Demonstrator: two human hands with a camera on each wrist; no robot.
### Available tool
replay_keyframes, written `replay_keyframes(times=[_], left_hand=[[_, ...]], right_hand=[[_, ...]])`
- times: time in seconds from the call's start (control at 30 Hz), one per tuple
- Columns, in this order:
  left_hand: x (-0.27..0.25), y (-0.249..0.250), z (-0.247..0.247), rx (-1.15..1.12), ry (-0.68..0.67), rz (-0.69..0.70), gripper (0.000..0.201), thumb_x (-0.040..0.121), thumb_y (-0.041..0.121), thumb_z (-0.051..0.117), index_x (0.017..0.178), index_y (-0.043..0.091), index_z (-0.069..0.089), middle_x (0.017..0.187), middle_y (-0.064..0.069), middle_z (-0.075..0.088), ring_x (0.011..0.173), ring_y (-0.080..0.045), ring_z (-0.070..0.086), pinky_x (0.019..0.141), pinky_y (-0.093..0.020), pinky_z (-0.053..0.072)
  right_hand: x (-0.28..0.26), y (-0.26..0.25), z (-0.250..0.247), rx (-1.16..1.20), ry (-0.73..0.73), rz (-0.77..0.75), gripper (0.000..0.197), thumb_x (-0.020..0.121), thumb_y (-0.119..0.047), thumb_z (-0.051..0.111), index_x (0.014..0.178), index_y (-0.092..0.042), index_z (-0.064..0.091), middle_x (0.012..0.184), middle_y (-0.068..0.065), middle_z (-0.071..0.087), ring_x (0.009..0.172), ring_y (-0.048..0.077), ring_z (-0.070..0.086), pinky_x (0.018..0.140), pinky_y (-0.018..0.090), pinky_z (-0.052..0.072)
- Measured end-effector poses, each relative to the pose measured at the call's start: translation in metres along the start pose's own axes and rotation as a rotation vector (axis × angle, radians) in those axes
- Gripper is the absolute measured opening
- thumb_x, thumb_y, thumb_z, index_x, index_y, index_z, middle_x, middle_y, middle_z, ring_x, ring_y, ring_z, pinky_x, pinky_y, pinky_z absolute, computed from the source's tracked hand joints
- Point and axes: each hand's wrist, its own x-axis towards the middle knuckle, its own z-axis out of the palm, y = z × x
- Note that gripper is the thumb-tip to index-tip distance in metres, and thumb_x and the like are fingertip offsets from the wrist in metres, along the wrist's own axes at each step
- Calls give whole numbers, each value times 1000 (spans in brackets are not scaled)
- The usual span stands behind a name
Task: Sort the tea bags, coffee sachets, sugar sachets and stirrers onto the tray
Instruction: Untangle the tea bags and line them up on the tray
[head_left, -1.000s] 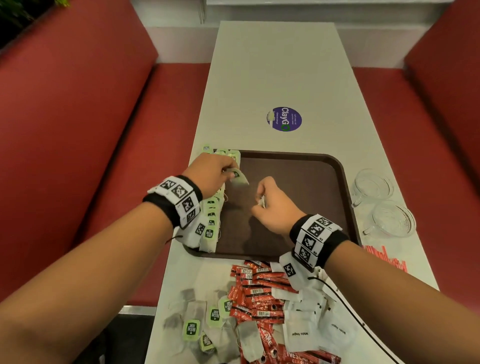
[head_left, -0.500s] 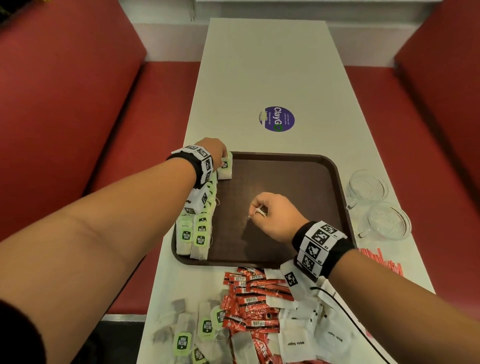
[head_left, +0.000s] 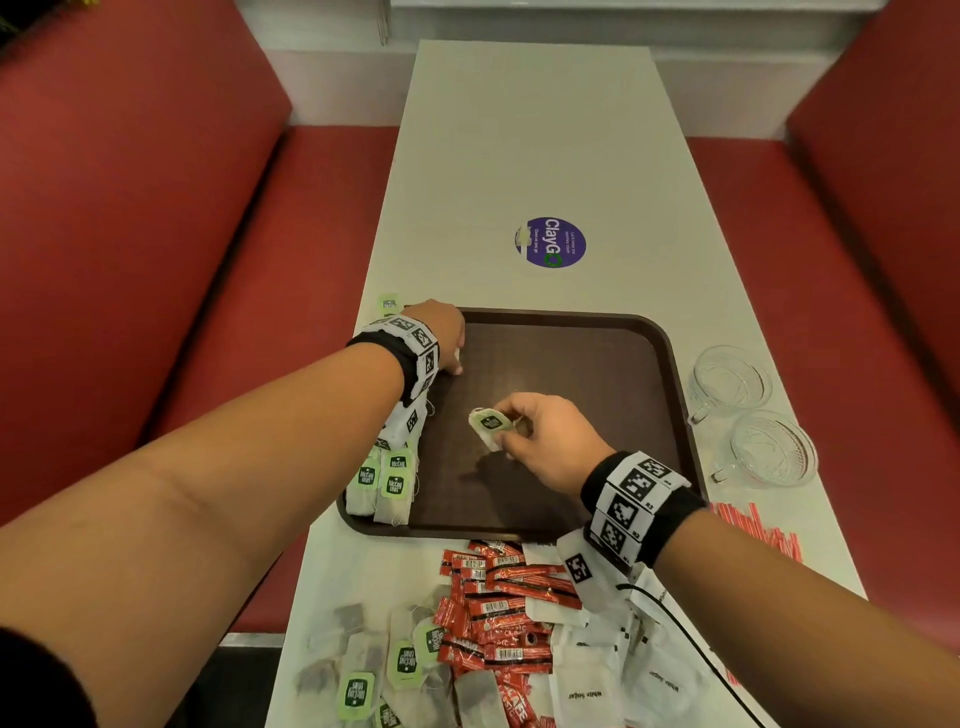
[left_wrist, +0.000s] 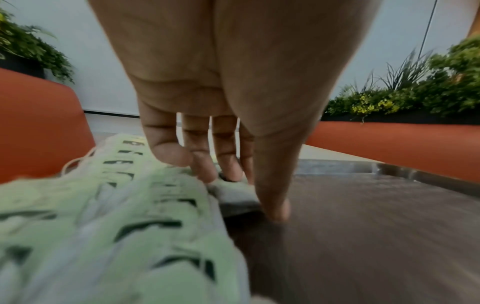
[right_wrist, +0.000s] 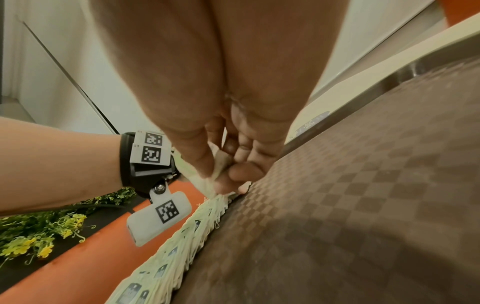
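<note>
A brown tray (head_left: 571, 364) lies on the white table. A row of tea bags (head_left: 387, 478) with green tags lines its left edge, seen close in the left wrist view (left_wrist: 130, 205) and in the right wrist view (right_wrist: 182, 236). My left hand (head_left: 447, 343) is at the far end of that row. Its straight fingers (left_wrist: 205, 172) press on the bags, and its thumb touches the tray (left_wrist: 363, 226). Over the tray's middle, my right hand (head_left: 519, 431) pinches one tea bag (head_left: 491, 426) by its edge, also seen between finger and thumb in the right wrist view (right_wrist: 218, 164).
Near me lie loose tea bags (head_left: 374, 670), red coffee sachets (head_left: 498, 597) and white sugar sachets (head_left: 587, 691). Red stirrers (head_left: 758, 530) and two glass cups (head_left: 730, 379) sit right of the tray. A purple sticker (head_left: 553, 242) is beyond it. Red benches flank the table.
My left hand carried a tea bag to the far end of the row and now presses there with straight fingers. My right hand stayed over the tray; its tea bag's green tag now shows.
</note>
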Motion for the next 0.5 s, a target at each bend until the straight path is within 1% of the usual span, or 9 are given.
replay_keyframes(times=[0.07, 0.17, 0.23, 0.3, 0.37, 0.4, 0.43, 0.47, 0.5], left_hand=[[-2, -2, 1, 1, 3, -17, 32, 80, 34, 79, 107, 21, 68, 109, -1, 68, 98, -24, 64, 86, -34, 54], [-14, 0, -4, -26, 70, 26, 34, 86, 41, 72, 112, 20, 67, 111, -1, 67, 102, -23, 62, 86, -33, 51], [-28, 5, -10, -146, 156, 92, 31, 92, 46, 62, 112, 22, 66, 109, 1, 67, 100, -20, 61, 86, -33, 49], [-51, 13, -16, -315, 224, 172, 30, 98, 49, 51, 108, 25, 68, 101, 4, 69, 92, -14, 61, 84, -32, 48], [-77, 21, -20, -458, 232, 252, 37, 100, 52, 45, 102, 25, 70, 92, 9, 70, 84, -7, 61, 81, -27, 48], [-90, 23, -20, -500, 211, 288, 38, 99, 53, 46, 99, 25, 71, 87, 11, 69, 81, -3, 61, 77, -23, 47], [-100, 24, -18, -512, 188, 322, 34, 96, 54, 51, 96, 26, 71, 82, 13, 67, 76, 1, 59, 71, -18, 45], [-108, 24, -15, -502, 172, 347, 28, 93, 52, 58, 95, 27, 71, 78, 16, 64, 72, 2, 56, 66, -16, 42], [-113, 24, -11, -484, 169, 362, 22, 91, 47, 64, 95, 27, 72, 75, 18, 62, 70, 2, 55, 65, -16, 39]], right_hand=[[0, -1, -1, 35, 15, 25, 9, 97, -22, 63, 106, -22, 66, 80, -2, 72, 73, 14, 69, 66, 23, 53], [1, 0, -1, 53, 44, 33, 9, 98, -26, 62, 103, -19, 67, 78, -1, 73, 72, 12, 68, 67, 23, 52], [3, 1, -1, 80, 60, 30, 9, 99, -25, 61, 101, -18, 66, 80, -1, 72, 72, 11, 68, 67, 21, 50], [3, 1, -2, 92, 73, 26, 8, 99, -25, 60, 100, -19, 64, 81, -3, 70, 70, 7, 65, 63, 17, 46], [3, 2, -2, 124, 87, 33, 3, 99, -24, 60, 99, -23, 62, 84, -7, 68, 70, 2, 64, 61, 13, 44], [3, 2, -3, 144, 96, 35, 2, 99, -23, 60, 99, -24, 62, 85, -7, 68, 70, 2, 64, 61, 14, 45], [3, 3, -3, 167, 108, 36, 3, 99, -22, 60, 99, -23, 62, 85, -6, 69, 70, 3, 66, 62, 16, 49], [4, 4, -2, 186, 117, 33, 4, 99, -21, 60, 99, -23, 63, 83, -5, 70, 70, 5, 67, 64, 21, 53], [5, 4, -2, 194, 124, 29, 4, 98, -21, 61, 97, -23, 64, 81, -4, 71, 70, 7, 67, 66, 25, 56]])
